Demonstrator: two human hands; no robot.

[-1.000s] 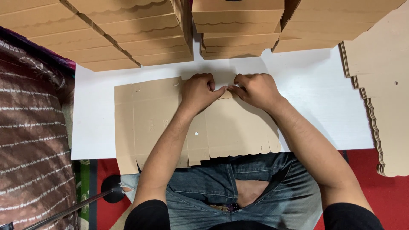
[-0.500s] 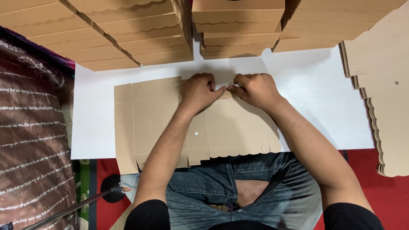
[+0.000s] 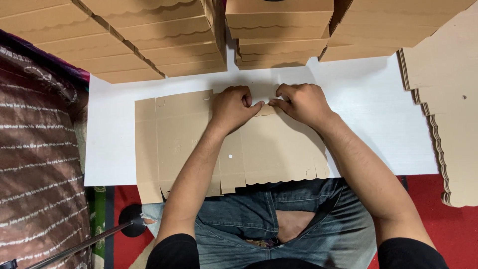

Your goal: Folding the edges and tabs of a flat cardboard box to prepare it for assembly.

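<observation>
A flat brown die-cut cardboard box blank (image 3: 269, 149) with a scalloped near edge lies on a white table (image 3: 368, 109) in front of me. My left hand (image 3: 233, 105) and my right hand (image 3: 299, 102) sit side by side on the blank's far edge, fingers curled. Between thumbs and fingertips both pinch a small flap (image 3: 266, 110) at that edge. My forearms cross over the blank and hide part of it.
Stacks of folded brown boxes (image 3: 164, 45) (image 3: 279, 30) line the far side of the table. A pile of flat scalloped blanks (image 3: 448, 114) lies at the right. A dark striped fabric (image 3: 40, 159) is at the left; my jeans and a red floor are below.
Almost nothing differs; both hands stay on the far edge of the blank, with only slight finger shifts at the flap.
</observation>
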